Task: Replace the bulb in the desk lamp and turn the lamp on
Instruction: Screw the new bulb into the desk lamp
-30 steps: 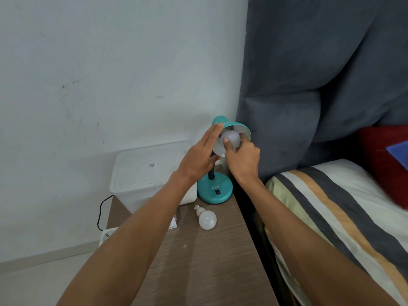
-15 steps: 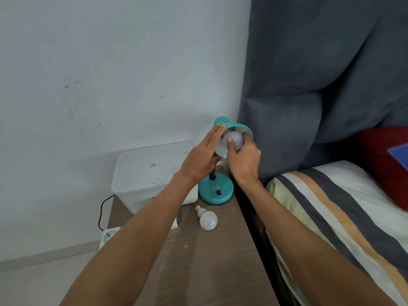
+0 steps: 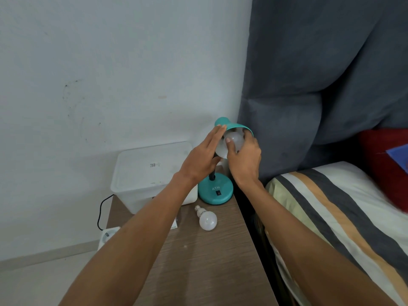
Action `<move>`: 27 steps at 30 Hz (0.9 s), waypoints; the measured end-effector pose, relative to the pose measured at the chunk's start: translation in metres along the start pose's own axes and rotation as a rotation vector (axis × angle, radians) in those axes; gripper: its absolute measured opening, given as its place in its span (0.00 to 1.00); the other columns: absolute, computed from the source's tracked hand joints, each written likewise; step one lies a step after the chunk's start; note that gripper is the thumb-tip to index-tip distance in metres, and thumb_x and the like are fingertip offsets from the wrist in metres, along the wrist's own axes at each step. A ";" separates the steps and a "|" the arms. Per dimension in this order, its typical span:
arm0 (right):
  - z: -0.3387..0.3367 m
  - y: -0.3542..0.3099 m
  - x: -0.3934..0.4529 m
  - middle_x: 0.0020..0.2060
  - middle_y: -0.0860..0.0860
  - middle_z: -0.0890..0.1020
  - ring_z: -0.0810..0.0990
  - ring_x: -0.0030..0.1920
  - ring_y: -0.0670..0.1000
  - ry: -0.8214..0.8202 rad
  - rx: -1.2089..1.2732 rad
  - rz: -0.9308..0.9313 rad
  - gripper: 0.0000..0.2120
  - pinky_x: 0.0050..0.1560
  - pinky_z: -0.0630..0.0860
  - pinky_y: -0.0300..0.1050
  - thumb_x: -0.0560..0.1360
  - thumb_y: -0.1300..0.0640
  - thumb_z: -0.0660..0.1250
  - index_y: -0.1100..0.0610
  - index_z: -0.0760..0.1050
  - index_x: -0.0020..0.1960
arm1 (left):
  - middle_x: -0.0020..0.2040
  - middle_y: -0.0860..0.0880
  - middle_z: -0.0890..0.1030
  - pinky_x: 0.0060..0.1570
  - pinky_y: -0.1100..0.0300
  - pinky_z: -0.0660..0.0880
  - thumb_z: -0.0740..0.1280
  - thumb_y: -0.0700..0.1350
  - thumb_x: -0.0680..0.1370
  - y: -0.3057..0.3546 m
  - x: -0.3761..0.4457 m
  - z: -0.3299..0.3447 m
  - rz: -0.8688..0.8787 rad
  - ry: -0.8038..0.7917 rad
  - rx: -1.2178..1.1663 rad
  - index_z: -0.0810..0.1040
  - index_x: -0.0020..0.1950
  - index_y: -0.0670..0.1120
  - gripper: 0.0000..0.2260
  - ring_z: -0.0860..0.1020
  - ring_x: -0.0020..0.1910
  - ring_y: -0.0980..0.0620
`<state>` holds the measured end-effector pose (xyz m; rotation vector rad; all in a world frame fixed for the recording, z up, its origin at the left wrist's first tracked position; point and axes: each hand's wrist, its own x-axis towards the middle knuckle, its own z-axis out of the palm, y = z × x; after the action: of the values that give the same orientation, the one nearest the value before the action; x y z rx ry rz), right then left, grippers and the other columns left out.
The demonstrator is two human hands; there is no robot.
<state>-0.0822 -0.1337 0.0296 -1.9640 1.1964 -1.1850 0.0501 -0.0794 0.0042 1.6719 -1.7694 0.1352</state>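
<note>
A teal desk lamp stands at the far end of the wooden nightstand, its round base (image 3: 215,191) carrying a small black switch (image 3: 218,192). Its teal shade (image 3: 234,127) tilts toward me. A white bulb (image 3: 235,140) sits inside the shade, unlit. My right hand (image 3: 245,160) grips that bulb with thumb and fingers. My left hand (image 3: 203,157) rests flat against the shade's left rim, fingers extended. A second white bulb (image 3: 207,219) lies on its side on the nightstand (image 3: 209,261), in front of the lamp base.
A translucent lidded plastic box (image 3: 150,171) sits left of the lamp. A black cable (image 3: 100,208) runs to a white power strip (image 3: 108,235) off the table's left edge. A grey padded headboard (image 3: 320,85) and a striped bed (image 3: 342,217) lie to the right.
Both hands stay on the lamp head. My right hand has turned slightly on the bulb, the thumb shifting. The view has drifted a little.
</note>
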 end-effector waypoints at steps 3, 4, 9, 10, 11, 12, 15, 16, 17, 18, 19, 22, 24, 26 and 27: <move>0.001 0.001 -0.004 0.66 0.56 0.75 0.77 0.63 0.55 -0.035 -0.075 -0.142 0.24 0.63 0.72 0.43 0.78 0.54 0.70 0.57 0.70 0.71 | 0.82 0.45 0.60 0.59 0.47 0.80 0.74 0.35 0.76 -0.001 0.000 0.000 -0.009 0.001 -0.009 0.56 0.82 0.47 0.41 0.76 0.68 0.40; 0.001 0.002 -0.004 0.66 0.55 0.76 0.77 0.62 0.54 -0.056 -0.090 -0.144 0.24 0.63 0.73 0.43 0.76 0.55 0.72 0.57 0.70 0.71 | 0.82 0.46 0.60 0.59 0.46 0.80 0.73 0.35 0.76 -0.001 0.000 0.000 -0.008 0.001 -0.011 0.56 0.82 0.47 0.40 0.76 0.67 0.40; 0.001 0.003 0.005 0.50 0.56 0.84 0.83 0.51 0.56 -0.064 0.058 0.109 0.19 0.48 0.73 0.40 0.79 0.45 0.66 0.58 0.78 0.61 | 0.82 0.44 0.61 0.63 0.49 0.78 0.73 0.37 0.77 -0.001 -0.002 -0.003 -0.015 0.005 -0.010 0.56 0.82 0.45 0.39 0.73 0.71 0.40; 0.001 0.004 0.006 0.51 0.56 0.84 0.82 0.53 0.57 -0.056 0.064 0.129 0.20 0.49 0.74 0.41 0.79 0.44 0.65 0.58 0.77 0.61 | 0.82 0.44 0.61 0.64 0.50 0.77 0.73 0.38 0.77 -0.001 -0.001 -0.003 -0.012 0.006 -0.011 0.57 0.82 0.45 0.38 0.72 0.72 0.41; 0.001 0.003 0.005 0.54 0.57 0.83 0.82 0.54 0.57 -0.041 0.057 0.118 0.21 0.51 0.75 0.43 0.79 0.44 0.65 0.58 0.76 0.64 | 0.81 0.44 0.61 0.64 0.51 0.76 0.73 0.38 0.77 0.000 -0.001 -0.003 -0.007 0.006 -0.010 0.57 0.82 0.44 0.38 0.72 0.73 0.41; 0.000 0.001 0.003 0.57 0.57 0.82 0.81 0.57 0.56 -0.024 0.051 0.076 0.22 0.55 0.75 0.45 0.79 0.45 0.66 0.58 0.73 0.67 | 0.81 0.44 0.61 0.64 0.52 0.76 0.73 0.37 0.77 0.000 -0.001 -0.002 -0.002 0.005 -0.008 0.57 0.82 0.44 0.38 0.72 0.73 0.41; 0.000 0.001 0.000 0.64 0.55 0.76 0.78 0.61 0.55 -0.043 -0.019 -0.090 0.25 0.59 0.73 0.43 0.75 0.51 0.72 0.57 0.70 0.69 | 0.82 0.45 0.60 0.62 0.50 0.79 0.73 0.35 0.76 0.000 -0.001 -0.001 -0.008 -0.006 -0.010 0.56 0.82 0.45 0.40 0.73 0.72 0.41; 0.000 0.002 0.000 0.65 0.54 0.76 0.78 0.61 0.55 -0.067 -0.054 -0.106 0.26 0.59 0.73 0.43 0.74 0.53 0.74 0.56 0.71 0.69 | 0.82 0.45 0.60 0.61 0.50 0.79 0.73 0.34 0.76 0.000 -0.001 -0.001 -0.012 -0.006 -0.013 0.56 0.82 0.45 0.40 0.74 0.71 0.41; 0.000 0.003 0.000 0.64 0.54 0.77 0.79 0.60 0.55 -0.081 -0.065 -0.093 0.26 0.59 0.74 0.43 0.74 0.54 0.74 0.56 0.71 0.69 | 0.82 0.45 0.60 0.61 0.50 0.80 0.73 0.35 0.76 0.000 -0.002 -0.001 -0.013 -0.003 -0.016 0.56 0.82 0.45 0.40 0.74 0.70 0.41; 0.000 0.005 0.001 0.62 0.54 0.79 0.80 0.59 0.55 -0.086 -0.040 -0.061 0.26 0.57 0.74 0.42 0.74 0.53 0.74 0.56 0.71 0.69 | 0.82 0.45 0.60 0.62 0.50 0.79 0.73 0.35 0.76 0.000 -0.002 -0.002 -0.012 -0.002 -0.018 0.57 0.82 0.44 0.40 0.74 0.70 0.41; -0.001 0.004 0.002 0.59 0.54 0.81 0.81 0.57 0.54 -0.090 0.006 -0.012 0.24 0.54 0.74 0.39 0.75 0.52 0.73 0.56 0.72 0.68 | 0.82 0.44 0.60 0.62 0.50 0.79 0.73 0.35 0.76 0.000 -0.002 -0.003 -0.013 -0.002 -0.016 0.57 0.82 0.44 0.39 0.74 0.71 0.40; -0.002 0.004 0.005 0.55 0.54 0.83 0.82 0.55 0.55 -0.084 0.061 0.053 0.22 0.52 0.74 0.40 0.76 0.48 0.71 0.57 0.74 0.66 | 0.82 0.44 0.60 0.62 0.49 0.78 0.73 0.36 0.76 0.000 -0.001 -0.004 -0.021 -0.001 -0.006 0.56 0.82 0.44 0.39 0.74 0.71 0.40; -0.003 0.003 0.005 0.59 0.55 0.81 0.80 0.58 0.56 -0.068 -0.008 -0.022 0.24 0.56 0.75 0.44 0.76 0.49 0.72 0.57 0.72 0.68 | 0.82 0.44 0.60 0.61 0.49 0.80 0.74 0.35 0.76 0.000 -0.001 -0.002 -0.009 -0.004 -0.008 0.56 0.82 0.44 0.40 0.75 0.70 0.40; -0.003 0.003 0.004 0.64 0.55 0.78 0.78 0.61 0.56 -0.092 -0.088 -0.114 0.28 0.60 0.75 0.47 0.74 0.51 0.75 0.58 0.70 0.70 | 0.82 0.45 0.60 0.58 0.49 0.81 0.74 0.34 0.75 0.000 -0.001 0.000 -0.005 -0.006 -0.002 0.56 0.82 0.45 0.41 0.78 0.65 0.40; -0.003 0.002 0.003 0.64 0.55 0.77 0.78 0.61 0.56 -0.104 -0.114 -0.129 0.29 0.61 0.75 0.46 0.74 0.53 0.75 0.57 0.69 0.70 | 0.82 0.45 0.60 0.57 0.49 0.82 0.74 0.34 0.75 0.000 -0.002 0.000 -0.008 -0.005 0.003 0.56 0.82 0.46 0.41 0.80 0.62 0.40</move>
<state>-0.0847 -0.1378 0.0304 -2.1885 1.1197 -1.0830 0.0499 -0.0784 0.0031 1.6832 -1.7667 0.1297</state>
